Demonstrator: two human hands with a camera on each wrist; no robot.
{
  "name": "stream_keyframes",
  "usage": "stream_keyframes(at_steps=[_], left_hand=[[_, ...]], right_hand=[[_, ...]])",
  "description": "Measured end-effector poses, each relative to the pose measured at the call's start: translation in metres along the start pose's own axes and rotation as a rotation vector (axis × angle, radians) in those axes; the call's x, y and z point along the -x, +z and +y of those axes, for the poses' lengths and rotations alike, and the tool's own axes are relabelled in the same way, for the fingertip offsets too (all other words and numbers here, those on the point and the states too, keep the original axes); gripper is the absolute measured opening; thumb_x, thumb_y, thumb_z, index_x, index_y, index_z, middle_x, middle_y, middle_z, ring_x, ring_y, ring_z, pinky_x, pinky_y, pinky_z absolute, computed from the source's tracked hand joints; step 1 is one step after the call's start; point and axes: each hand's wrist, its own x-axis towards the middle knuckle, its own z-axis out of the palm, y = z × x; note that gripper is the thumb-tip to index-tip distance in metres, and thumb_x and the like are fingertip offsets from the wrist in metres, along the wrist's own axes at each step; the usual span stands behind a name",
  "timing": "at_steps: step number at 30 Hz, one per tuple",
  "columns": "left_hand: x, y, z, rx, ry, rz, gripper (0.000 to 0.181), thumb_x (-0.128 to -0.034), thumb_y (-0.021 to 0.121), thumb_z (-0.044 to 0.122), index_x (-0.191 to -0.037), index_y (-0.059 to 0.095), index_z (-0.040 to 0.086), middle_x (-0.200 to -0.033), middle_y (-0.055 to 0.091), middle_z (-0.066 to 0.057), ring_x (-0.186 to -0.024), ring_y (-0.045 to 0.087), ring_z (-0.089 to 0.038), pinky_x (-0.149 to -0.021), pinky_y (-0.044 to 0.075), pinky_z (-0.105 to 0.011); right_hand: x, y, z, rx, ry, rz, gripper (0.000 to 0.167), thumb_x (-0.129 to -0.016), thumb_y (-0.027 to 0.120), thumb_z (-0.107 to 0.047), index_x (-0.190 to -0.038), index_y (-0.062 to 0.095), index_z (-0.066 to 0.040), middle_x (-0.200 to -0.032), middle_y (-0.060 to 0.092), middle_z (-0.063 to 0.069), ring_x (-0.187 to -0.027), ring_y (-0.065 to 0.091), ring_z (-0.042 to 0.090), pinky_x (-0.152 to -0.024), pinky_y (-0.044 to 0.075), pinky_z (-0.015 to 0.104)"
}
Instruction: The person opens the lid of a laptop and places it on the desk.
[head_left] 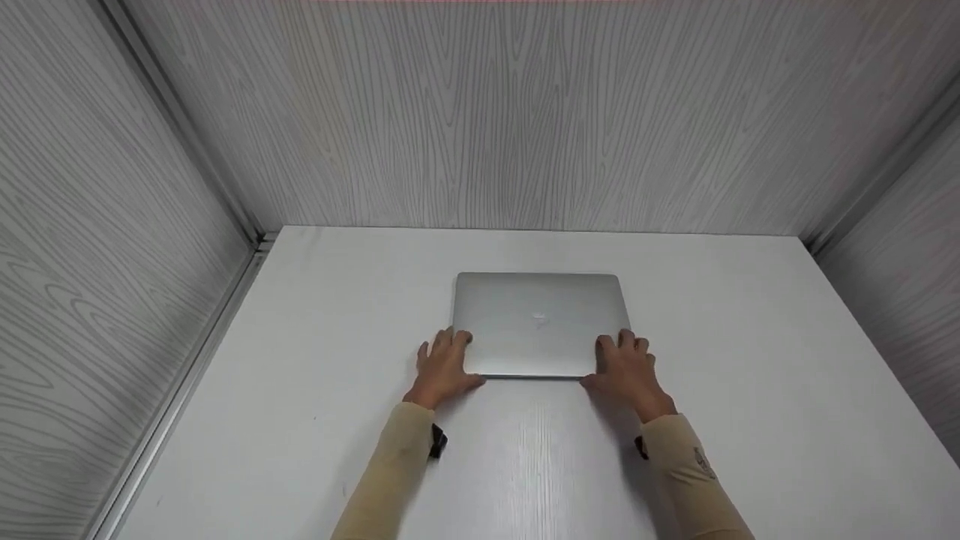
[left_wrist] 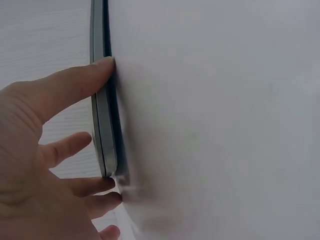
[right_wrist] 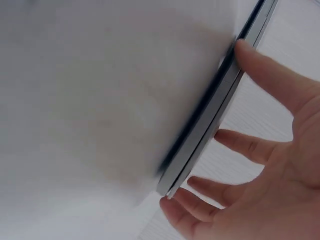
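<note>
A closed silver laptop lies flat on the white table, with a faint logo at the middle of its lid. My left hand holds its near left corner. In the left wrist view, the thumb presses the front edge, one finger meets the lid and others bend near the corner. At the near right corner, my right hand holds the laptop likewise. The right wrist view shows that thumb against the front edge, with fingertips at the lid and around the corner.
The white table extends around the laptop on all sides. Grey wood-grain panels stand behind it, at the left and at the right. A metal rail runs along the left edge.
</note>
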Motion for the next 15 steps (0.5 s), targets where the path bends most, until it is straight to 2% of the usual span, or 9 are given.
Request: stream_keyframes(at_steps=[5, 10, 15], left_hand=[[0.007, -0.004, -0.007, -0.013, -0.072, -0.059, 0.088, -0.0874, 0.081, 0.026, -0.155, 0.033, -0.001, -0.161, 0.031, -0.021, -0.151, 0.016, -0.042, -0.115, 0.005, -0.068], [0.011, -0.006, -0.008, -0.075, -0.115, -0.161, 0.092, -0.0943, 0.072, 0.038, -0.160, 0.020, -0.001, -0.166, 0.017, -0.019, -0.153, 0.004, -0.041, -0.113, 0.000, -0.071], [0.014, -0.004, -0.012, -0.079, -0.136, -0.135, 0.092, -0.0933, 0.073, 0.039, -0.159, 0.023, -0.003, -0.166, 0.018, -0.019, -0.153, 0.006, -0.040, -0.115, 0.000, -0.069]], right_hand=[[-0.008, 0.001, -0.011, 0.036, -0.156, -0.044, 0.068, -0.083, 0.084, -0.029, -0.133, 0.053, 0.006, -0.140, 0.040, 0.037, -0.130, 0.035, 0.057, -0.099, 0.034, 0.072], [-0.015, 0.006, -0.023, 0.127, -0.248, -0.077, 0.067, -0.084, 0.084, -0.033, -0.132, 0.054, 0.004, -0.138, 0.046, 0.031, -0.127, 0.042, 0.053, -0.093, 0.042, 0.070], [-0.022, 0.008, -0.035, 0.197, -0.296, -0.039, 0.068, -0.077, 0.091, -0.033, -0.123, 0.061, 0.006, -0.121, 0.058, 0.026, -0.110, 0.056, 0.048, -0.083, 0.053, 0.060]])
